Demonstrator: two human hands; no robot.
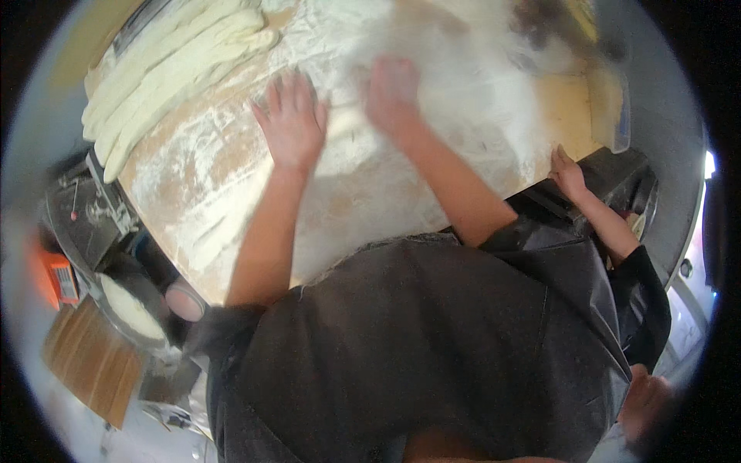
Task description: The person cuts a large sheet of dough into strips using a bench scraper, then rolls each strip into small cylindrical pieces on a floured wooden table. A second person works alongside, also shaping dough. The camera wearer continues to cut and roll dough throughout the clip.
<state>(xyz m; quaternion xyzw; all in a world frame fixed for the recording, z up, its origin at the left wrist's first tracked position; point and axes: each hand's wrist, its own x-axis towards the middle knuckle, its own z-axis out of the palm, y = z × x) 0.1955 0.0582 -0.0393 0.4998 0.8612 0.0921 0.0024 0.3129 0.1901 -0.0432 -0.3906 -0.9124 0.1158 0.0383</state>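
My left hand [293,118] lies palm down with its fingers spread on the far side of a strip of dough, on a floured wooden work board [168,202]. To its right is my right hand [393,92], blurred and bent at the fingers, over the board; whether it holds anything cannot be told. A pale dough strip [341,124] shows between the two hands. Several long, thick dough strips [173,75] lie side by side at the board's upper left. Loose white flour [492,104] covers much of the board's right half, partly hazy.
A co-worker's hand [566,172] rests at the board's right edge, and another person's hand [645,402] shows at lower right. At the left stand a metal scale-like device [110,211], a bin of white powder [132,307], an orange object [55,275] and a wooden panel [92,359].
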